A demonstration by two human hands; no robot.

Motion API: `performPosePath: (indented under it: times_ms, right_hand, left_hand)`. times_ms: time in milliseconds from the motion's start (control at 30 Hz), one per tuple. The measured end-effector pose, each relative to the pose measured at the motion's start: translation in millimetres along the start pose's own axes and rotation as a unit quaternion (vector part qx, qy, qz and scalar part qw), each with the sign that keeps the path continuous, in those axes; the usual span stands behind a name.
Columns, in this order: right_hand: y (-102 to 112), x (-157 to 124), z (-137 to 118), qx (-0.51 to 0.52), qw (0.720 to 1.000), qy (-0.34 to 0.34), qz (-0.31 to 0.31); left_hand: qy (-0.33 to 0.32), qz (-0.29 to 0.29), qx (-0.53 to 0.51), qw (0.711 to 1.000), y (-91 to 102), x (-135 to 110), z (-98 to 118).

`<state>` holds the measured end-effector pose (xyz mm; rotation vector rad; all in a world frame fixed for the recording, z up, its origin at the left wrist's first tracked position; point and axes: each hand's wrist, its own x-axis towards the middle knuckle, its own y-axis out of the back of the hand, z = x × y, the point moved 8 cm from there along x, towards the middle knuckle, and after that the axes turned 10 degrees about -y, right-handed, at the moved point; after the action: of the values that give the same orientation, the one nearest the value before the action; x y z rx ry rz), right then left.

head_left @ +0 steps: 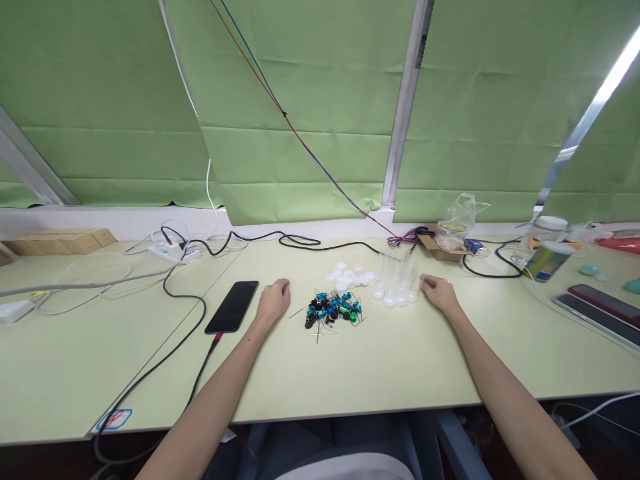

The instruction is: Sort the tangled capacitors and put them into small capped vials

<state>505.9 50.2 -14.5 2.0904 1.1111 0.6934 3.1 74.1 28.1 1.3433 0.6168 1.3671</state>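
My left hand (273, 300) rests on the table in a loose fist, between a black phone (233, 307) and a pile of small parts (333, 308). These parts are blue, black and green, with thin bent metal rods or wires; their exact kind is unclear. My right hand (439, 293) lies with fingers curled in, just right of a group of clear upright tubes (399, 277) with white round bottoms. Whether it touches the tubes is hard to tell. Behind the pile, several white round caps (349, 275) are spread on the table. Neither hand shows anything held.
A black cable (205, 307) runs from the phone over the front edge. Back left are a power strip (175, 252) and wooden blocks (63, 241). An open cardboard box (440, 250), a tin (549, 261) and two more phones (600, 319) lie to the right.
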Motion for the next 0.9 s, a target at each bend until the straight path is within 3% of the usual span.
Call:
performPosePath:
  times_ms: [900]
  right_hand:
    - [1.6,-0.8,0.6,0.006,1.000,0.006,0.007]
  left_hand:
    - [0.008,-0.005,-0.005,1.000,2.0,-1.4,0.5]
